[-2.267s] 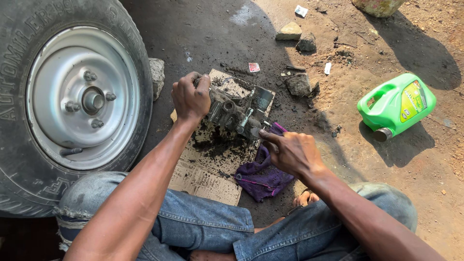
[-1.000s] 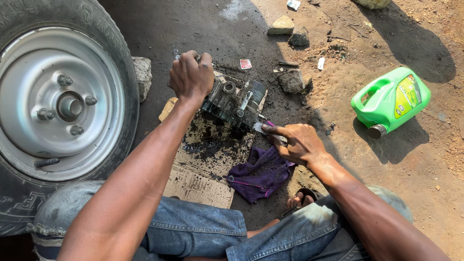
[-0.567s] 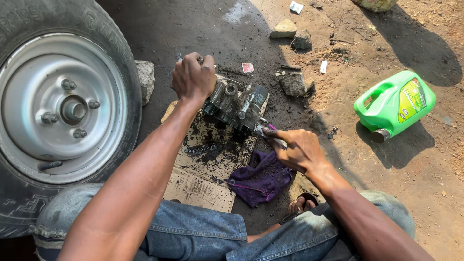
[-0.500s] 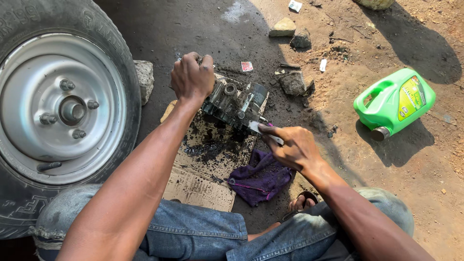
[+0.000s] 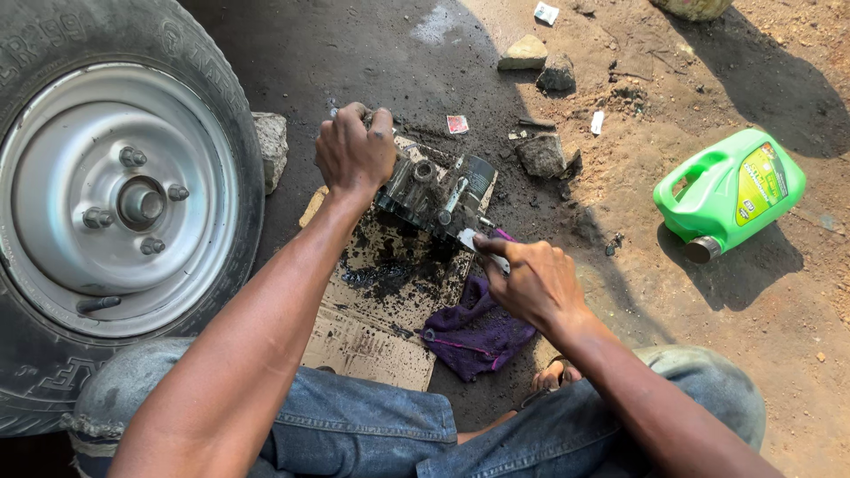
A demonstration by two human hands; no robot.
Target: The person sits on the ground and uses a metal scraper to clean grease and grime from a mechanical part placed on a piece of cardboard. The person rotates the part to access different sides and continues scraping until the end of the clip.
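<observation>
The left hand (image 5: 356, 152) was clenched over the far left end of a greasy metal engine part (image 5: 431, 191), fingers curled tight around it so that end was hidden under the knuckles. The part rested on an oil-blackened sheet of cardboard (image 5: 381, 310), lying between the two hands and tilted from the left hand down toward the right. The right hand (image 5: 529, 281) was closed around a small flat metal blade (image 5: 479, 244), whose pale tip pressed against the near edge of the part; only a short length of the blade showed past the fingers, so how it was gripped underneath could not be told. Just below the right hand, touching the cardboard's edge, lay a crumpled purple rag (image 5: 476, 330). Nearer the body, under both forearms, were the person's knees in blue jeans (image 5: 354, 429). Well to the left of the left hand stood a large tyre with a grey steel wheel (image 5: 119, 199), and a pale stone (image 5: 270, 146) sat wedged against its tread. Beyond the hands, on the dark stained ground, lay a few rocks (image 5: 540, 155) and paper scraps. Well to the right of the right hand, a green plastic jug (image 5: 728, 193) lay on its side on the dirt.
</observation>
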